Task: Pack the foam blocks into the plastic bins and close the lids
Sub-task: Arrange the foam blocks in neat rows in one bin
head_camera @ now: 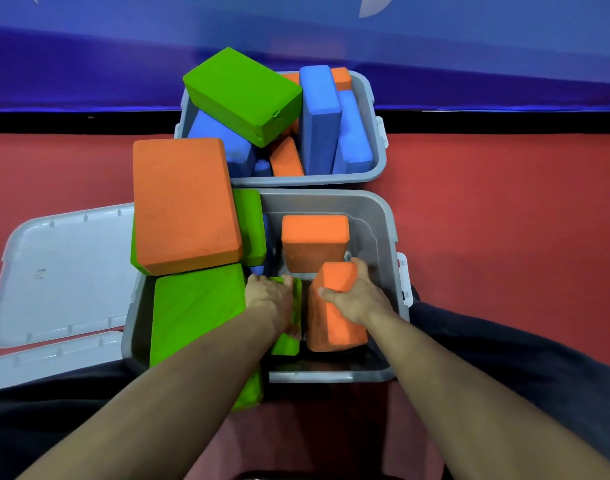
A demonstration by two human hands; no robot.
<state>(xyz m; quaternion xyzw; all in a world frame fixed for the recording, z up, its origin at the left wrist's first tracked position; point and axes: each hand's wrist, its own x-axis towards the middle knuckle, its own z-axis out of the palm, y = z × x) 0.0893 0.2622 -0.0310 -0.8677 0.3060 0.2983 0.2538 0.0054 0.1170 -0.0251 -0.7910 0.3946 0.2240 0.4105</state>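
Orange foam block [334, 306], upright in the near bin [379, 216] toward its right wall: my right hand [357, 299] grasps its top end, thumb on the near face, to stand it on edge and save room. Small green block [289, 313], beside it at the bin's middle: my left hand [270, 296] curls over its top, holding it steady. Second orange block [314, 242], upright behind both. Large green block [196, 310] and large orange block [184, 206], stacked over the left rim, not yet seated. Far bin [372, 133], heaped with blue, orange and green blocks. Two grey lids [64, 268], off, on the floor at left.
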